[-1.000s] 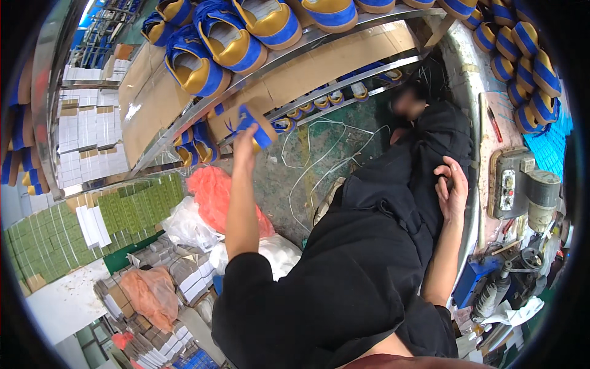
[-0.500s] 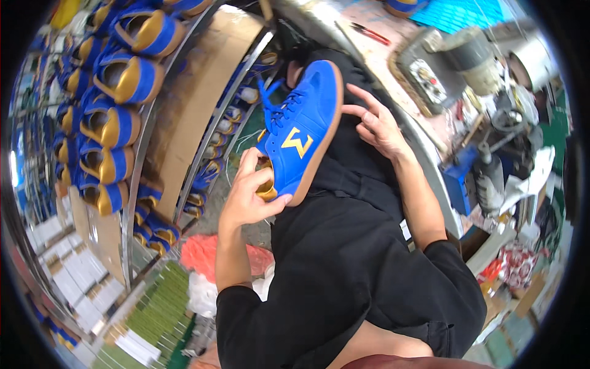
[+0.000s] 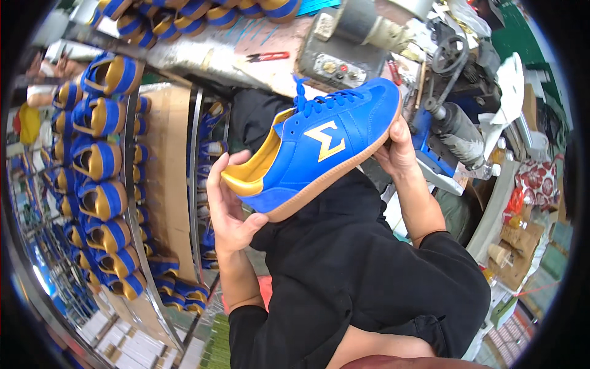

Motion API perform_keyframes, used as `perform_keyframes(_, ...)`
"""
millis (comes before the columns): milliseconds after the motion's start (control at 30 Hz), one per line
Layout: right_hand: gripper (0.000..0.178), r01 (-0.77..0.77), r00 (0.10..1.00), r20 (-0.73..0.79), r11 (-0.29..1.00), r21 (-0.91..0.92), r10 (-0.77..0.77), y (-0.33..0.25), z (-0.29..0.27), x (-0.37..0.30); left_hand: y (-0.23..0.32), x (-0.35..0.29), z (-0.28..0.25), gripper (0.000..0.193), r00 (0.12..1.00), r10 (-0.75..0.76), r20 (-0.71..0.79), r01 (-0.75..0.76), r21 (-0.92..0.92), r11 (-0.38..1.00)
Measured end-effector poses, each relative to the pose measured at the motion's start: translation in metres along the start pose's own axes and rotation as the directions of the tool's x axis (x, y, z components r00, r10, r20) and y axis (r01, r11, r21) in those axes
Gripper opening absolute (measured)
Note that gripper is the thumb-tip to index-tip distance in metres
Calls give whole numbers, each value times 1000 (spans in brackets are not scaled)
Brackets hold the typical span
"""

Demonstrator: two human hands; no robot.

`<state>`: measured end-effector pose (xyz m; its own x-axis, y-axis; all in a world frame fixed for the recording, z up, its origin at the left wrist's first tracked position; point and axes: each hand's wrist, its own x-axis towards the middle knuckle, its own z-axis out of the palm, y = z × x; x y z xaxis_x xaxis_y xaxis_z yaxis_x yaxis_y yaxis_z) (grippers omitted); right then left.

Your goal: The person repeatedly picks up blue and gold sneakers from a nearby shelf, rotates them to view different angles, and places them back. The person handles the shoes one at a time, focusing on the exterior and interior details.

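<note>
A blue sneaker (image 3: 307,144) with blue laces, a yellow side emblem, a gold lining and a tan sole is held up in front of my torso. Its toe points to the upper right, and its side faces me. My left hand (image 3: 232,212) grips the heel, with the thumb against the sole edge and fingers behind the heel collar. At the toe end, my right hand (image 3: 396,150) holds the front of the sole, thumb on its edge; the other fingers are partly hidden behind the shoe.
On the left stands a metal rack (image 3: 131,163) lined with many blue and gold shoes. Beyond the sneaker, a worktable (image 3: 209,58) carries red-handled pliers (image 3: 268,56), a grey machine (image 3: 335,64) and more shoes. Tools and a handwheel (image 3: 450,55) crowd the right side.
The sneaker has turned clockwise from nearly upright to a lower slant. My right hand, free beside the toe before, now holds it. My left hand has shifted to the heel's outside. The view has swung.
</note>
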<state>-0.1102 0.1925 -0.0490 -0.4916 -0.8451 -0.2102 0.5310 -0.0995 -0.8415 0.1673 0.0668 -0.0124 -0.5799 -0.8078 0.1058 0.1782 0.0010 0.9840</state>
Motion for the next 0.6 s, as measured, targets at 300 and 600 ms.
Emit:
perform_keyframes(300,77,87,987,-140,995,45,-80,-56,-10,-12,17,63,58,112,999,45,16,-44,-76,996)
perform_keyframes(600,67,93,990,-111,990,107,-81,-67,-10,2,34,101,70,110,990,141,25,-142,18,990)
